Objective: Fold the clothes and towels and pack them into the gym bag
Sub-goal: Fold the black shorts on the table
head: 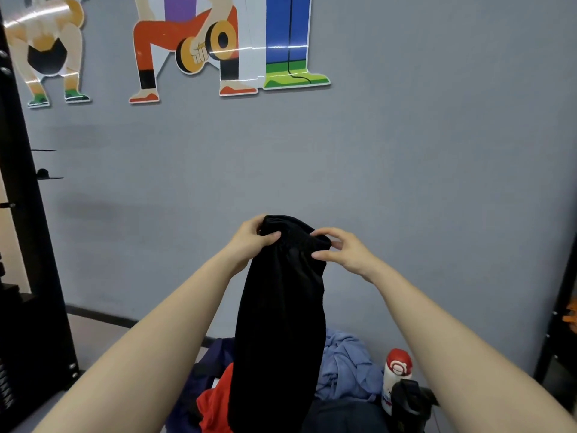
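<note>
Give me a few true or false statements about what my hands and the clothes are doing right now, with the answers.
1. Both hands hold the black garment up by its top edge. True: left hand, right hand.
2. The black garment is already folded flat. False: it hangs down unfolded.
3. A red garment lies below. True.
4. The light blue garment is in the right hand. False: it lies crumpled below.
5. The bottle has a red cap. True.
</note>
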Demonstrator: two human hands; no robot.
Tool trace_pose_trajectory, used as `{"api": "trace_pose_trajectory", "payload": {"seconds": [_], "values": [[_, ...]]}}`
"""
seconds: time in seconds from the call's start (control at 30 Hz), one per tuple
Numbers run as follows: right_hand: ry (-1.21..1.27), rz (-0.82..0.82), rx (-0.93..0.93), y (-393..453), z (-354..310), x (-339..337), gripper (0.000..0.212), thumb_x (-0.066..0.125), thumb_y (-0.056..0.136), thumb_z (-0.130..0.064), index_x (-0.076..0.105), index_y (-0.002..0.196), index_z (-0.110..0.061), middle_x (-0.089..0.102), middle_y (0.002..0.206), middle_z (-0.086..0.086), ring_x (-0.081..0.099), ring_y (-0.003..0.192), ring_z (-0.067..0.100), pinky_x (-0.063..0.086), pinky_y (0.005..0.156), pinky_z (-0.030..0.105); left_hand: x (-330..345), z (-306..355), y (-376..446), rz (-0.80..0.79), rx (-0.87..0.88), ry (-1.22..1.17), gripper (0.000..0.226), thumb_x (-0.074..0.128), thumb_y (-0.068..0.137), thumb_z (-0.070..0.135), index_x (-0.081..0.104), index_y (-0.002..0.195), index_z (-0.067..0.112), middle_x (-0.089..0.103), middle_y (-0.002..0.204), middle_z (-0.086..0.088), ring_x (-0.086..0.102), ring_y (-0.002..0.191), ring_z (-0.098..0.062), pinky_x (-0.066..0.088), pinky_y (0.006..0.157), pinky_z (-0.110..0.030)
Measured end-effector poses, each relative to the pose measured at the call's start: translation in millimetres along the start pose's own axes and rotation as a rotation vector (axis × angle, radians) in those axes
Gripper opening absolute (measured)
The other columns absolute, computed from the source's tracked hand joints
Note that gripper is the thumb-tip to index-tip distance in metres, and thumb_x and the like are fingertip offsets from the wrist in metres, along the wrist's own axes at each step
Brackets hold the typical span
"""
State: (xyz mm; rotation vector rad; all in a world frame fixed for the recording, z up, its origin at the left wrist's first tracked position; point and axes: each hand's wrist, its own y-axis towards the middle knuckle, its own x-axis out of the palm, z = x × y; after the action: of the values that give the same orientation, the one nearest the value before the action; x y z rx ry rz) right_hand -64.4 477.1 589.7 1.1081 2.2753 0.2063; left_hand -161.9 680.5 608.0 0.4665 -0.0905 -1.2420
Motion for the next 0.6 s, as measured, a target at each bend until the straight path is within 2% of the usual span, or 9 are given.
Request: {"api": "trace_pose_trajectory", "payload": {"seconds": [0.1, 0.17, 0.27, 0.37, 0.43, 0.5, 0.6], "values": [[-0.024, -0.013, -0.073, 2.3, -7.7, -3.0, 0.027, 0.075, 0.08, -0.01, 0.066, 0.103, -0.022, 0.057, 0.119, -0.002, 0.056, 0.109, 0.011, 0.041, 0.093, 0.018, -1.9, 6.3, 2.6, 0.022, 0.033, 0.004, 0.02, 0.059, 0.091, 0.003, 0.063, 0.096, 0.022, 0.066, 0.098, 0.003, 0.063, 0.092, -0.01, 0.05, 0.075, -0.016], [-0.137, -0.038, -0.099, 4.1, -12.3, -5.7, 0.02, 0.075, 0.081, -0.018, 0.067, 0.097, -0.028, 0.055, 0.11, -0.005, 0.053, 0.1, 0.004, 0.038, 0.087, 0.013, -4.4, 8.9, 2.7, 0.033, 0.04, 0.003, 0.019, 0.059, 0.09, 0.001, 0.062, 0.098, 0.019, 0.065, 0.099, 0.001, 0.061, 0.095, -0.013, 0.05, 0.079, -0.021], [-0.378, -0.113, -0.12, 5.8, -18.2, -9.4, 0.012, 0.07, 0.084, -0.036, 0.061, 0.091, -0.037, 0.051, 0.104, -0.009, 0.05, 0.097, 0.005, 0.039, 0.086, 0.019, -10.9, 8.6, 0.3, 0.029, 0.031, 0.055, 0.019, 0.059, 0.09, 0.002, 0.061, 0.104, 0.015, 0.064, 0.105, -0.003, 0.061, 0.101, -0.017, 0.05, 0.09, -0.031], [-0.534, -0.169, -0.166, 5.0, -25.4, -11.8, 0.013, 0.059, 0.087, -0.049, 0.055, 0.082, -0.038, 0.05, 0.094, -0.014, 0.048, 0.087, 0.002, 0.036, 0.074, 0.018, -15.3, 4.7, -2.4, 0.057, 0.016, 0.096, 0.019, 0.06, 0.09, 0.004, 0.061, 0.103, 0.017, 0.064, 0.105, -0.001, 0.06, 0.102, -0.018, 0.049, 0.089, -0.031], [-0.545, -0.186, -0.181, 3.8, -29.0, -11.5, 0.018, 0.054, 0.09, -0.049, 0.058, 0.082, -0.034, 0.053, 0.091, -0.013, 0.05, 0.082, 0.002, 0.037, 0.071, 0.016, -15.3, 1.7, -4.1, 0.065, 0.008, 0.099, 0.019, 0.06, 0.09, 0.003, 0.061, 0.103, 0.017, 0.065, 0.104, -0.001, 0.06, 0.101, -0.018, 0.049, 0.088, -0.029], [-0.503, -0.195, -0.171, 1.8, -30.2, -10.0, 0.024, 0.048, 0.096, -0.043, 0.064, 0.09, -0.027, 0.057, 0.09, -0.012, 0.054, 0.079, 0.001, 0.047, 0.07, 0.019, -14.1, -0.1, -5.9, 0.064, 0.0, 0.088, 0.019, 0.06, 0.09, 0.002, 0.061, 0.102, 0.017, 0.065, 0.105, -0.002, 0.06, 0.1, -0.019, 0.049, 0.086, -0.028], [-0.541, -0.241, -0.145, -0.9, -26.5, -8.5, 0.023, 0.046, 0.099, -0.022, 0.068, 0.107, -0.026, 0.052, 0.091, -0.015, 0.055, 0.078, 0.002, 0.046, 0.072, 0.015, -11.4, 0.4, -7.8, 0.052, -0.005, 0.065, 0.019, 0.06, 0.09, 0.002, 0.063, 0.098, 0.018, 0.066, 0.1, 0.0, 0.062, 0.095, -0.015, 0.05, 0.078, -0.022]]}}
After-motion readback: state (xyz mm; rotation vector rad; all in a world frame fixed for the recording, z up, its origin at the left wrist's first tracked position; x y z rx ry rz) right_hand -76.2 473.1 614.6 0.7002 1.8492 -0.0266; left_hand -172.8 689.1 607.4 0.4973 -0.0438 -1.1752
